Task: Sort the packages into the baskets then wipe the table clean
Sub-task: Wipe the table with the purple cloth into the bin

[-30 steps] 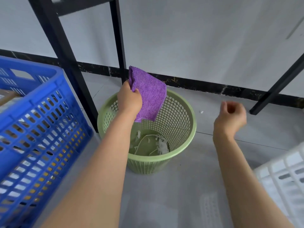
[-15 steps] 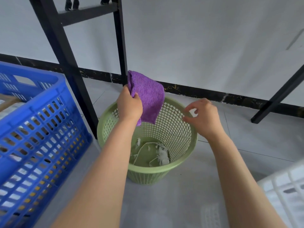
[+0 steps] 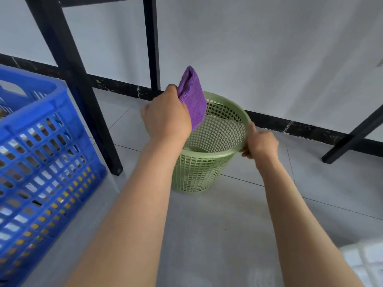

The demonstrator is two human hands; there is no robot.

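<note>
My left hand (image 3: pixel 165 117) grips a folded purple cloth (image 3: pixel 192 98) and holds it above the near-left rim of a round green mesh bin (image 3: pixel 219 141) on the floor. My right hand (image 3: pixel 260 141) is closed on the bin's right rim, and the bin tilts toward the wall. A big blue crate (image 3: pixel 47 158) stands at the left with packages showing through its slots. The corner of a white crate (image 3: pixel 364 264) shows at the lower right.
Black table legs (image 3: pixel 72 79) stand between the blue crate and the bin, with another leg (image 3: pixel 352 137) at the right. A white wall with a dark skirting runs behind. The floor is grey tile (image 3: pixel 207 224).
My right hand reached across and took hold of the green bin's right rim, and the bin now tilts. My left hand keeps the purple cloth over the bin.
</note>
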